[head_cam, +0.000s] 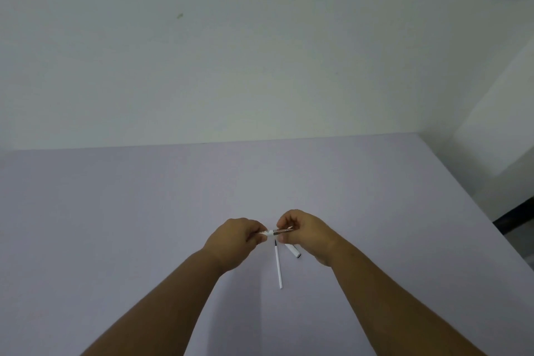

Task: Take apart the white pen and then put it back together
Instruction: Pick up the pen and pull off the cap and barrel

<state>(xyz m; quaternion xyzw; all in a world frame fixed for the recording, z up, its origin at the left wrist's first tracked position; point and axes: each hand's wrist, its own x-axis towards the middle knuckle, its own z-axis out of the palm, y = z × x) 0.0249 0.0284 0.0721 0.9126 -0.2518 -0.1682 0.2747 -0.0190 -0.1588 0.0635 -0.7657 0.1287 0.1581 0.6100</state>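
Both of my hands meet above the pale lilac table [144, 211], holding a short piece of the white pen [271, 233] between them. My left hand [234, 240] pinches its white end. My right hand [303, 233] pinches its darker, thin end, which points right. Below the hands a thin white refill [278, 267] with a dark tip lies on the table, pointing away from me. Beside it, partly under my right hand, lies a white cap or barrel piece [293, 250] with a dark end.
The table meets a plain white wall [260, 52] at the back. Its right edge [474, 205] runs diagonally, with a dark floor strip beyond it at the far right.
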